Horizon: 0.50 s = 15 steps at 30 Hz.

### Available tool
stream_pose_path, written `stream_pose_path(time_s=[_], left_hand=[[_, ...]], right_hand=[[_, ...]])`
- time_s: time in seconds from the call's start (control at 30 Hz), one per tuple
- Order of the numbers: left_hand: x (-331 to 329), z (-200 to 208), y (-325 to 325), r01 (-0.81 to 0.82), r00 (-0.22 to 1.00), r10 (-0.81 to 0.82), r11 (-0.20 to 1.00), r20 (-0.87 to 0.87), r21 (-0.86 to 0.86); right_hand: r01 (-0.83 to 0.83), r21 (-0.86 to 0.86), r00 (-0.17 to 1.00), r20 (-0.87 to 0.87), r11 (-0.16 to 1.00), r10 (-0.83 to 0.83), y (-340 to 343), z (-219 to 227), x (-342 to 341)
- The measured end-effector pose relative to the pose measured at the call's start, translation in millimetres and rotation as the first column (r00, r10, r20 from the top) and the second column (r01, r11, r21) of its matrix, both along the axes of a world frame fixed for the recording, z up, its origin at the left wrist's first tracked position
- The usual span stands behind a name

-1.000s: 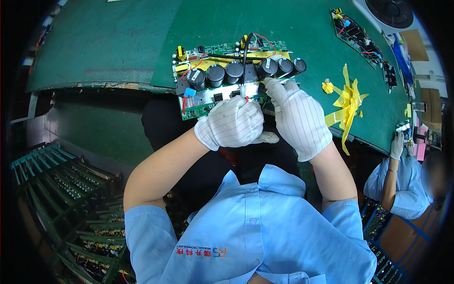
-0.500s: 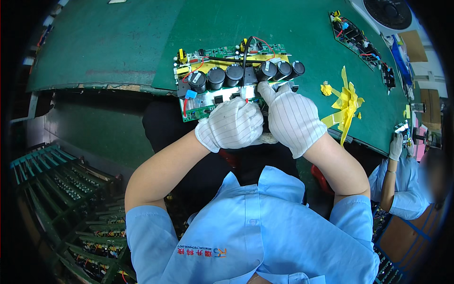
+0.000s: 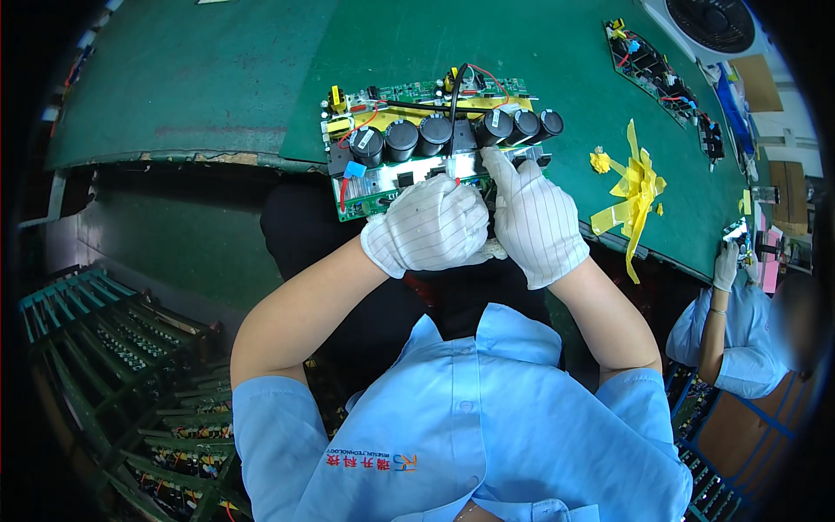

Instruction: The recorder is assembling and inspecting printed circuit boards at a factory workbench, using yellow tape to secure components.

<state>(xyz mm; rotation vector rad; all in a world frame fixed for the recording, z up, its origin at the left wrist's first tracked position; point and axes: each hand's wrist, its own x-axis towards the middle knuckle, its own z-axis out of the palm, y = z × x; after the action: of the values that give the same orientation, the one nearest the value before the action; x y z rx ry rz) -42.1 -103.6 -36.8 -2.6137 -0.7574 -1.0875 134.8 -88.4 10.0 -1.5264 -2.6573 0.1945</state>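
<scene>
A green circuit board lies at the near edge of the table, with a row of black cylindrical capacitors, yellow tape, a silver metal strip and red and black wires. My left hand, in a white striped glove, is closed at the board's near edge; its fingertips are hidden, so what it pinches does not show. A pale lead rises beside its knuckles. My right hand, gloved too, grips the board's near right part, one finger stretched up beside the capacitors. Its other fingertips are partly hidden.
Yellow tape strips lie right of the board, near a small yellow lump. Another circuit board lies farther right, near a fan. Racks of boards stand lower left. A co-worker sits at the right.
My right hand has turned and drawn slightly down and left, its forearm moving inward. The board has shifted a little to the right. My left hand stays nearly in place.
</scene>
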Motion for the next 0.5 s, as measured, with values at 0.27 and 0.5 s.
stream_pose_path(time_s=[0.27,0.5], left_hand=[[-3,1,-1,0.011,1.000,-0.011,1.000,0.007,-0.028],[-3,0,-1,0.014,1.000,-0.013,1.000,0.017,-0.023]], right_hand=[[-0.022,0.061,0.991,-0.127,0.998,0.030,-1,-4,5],[-0.029,-0.036,0.990,-0.140,0.999,0.024,4,22,4]])
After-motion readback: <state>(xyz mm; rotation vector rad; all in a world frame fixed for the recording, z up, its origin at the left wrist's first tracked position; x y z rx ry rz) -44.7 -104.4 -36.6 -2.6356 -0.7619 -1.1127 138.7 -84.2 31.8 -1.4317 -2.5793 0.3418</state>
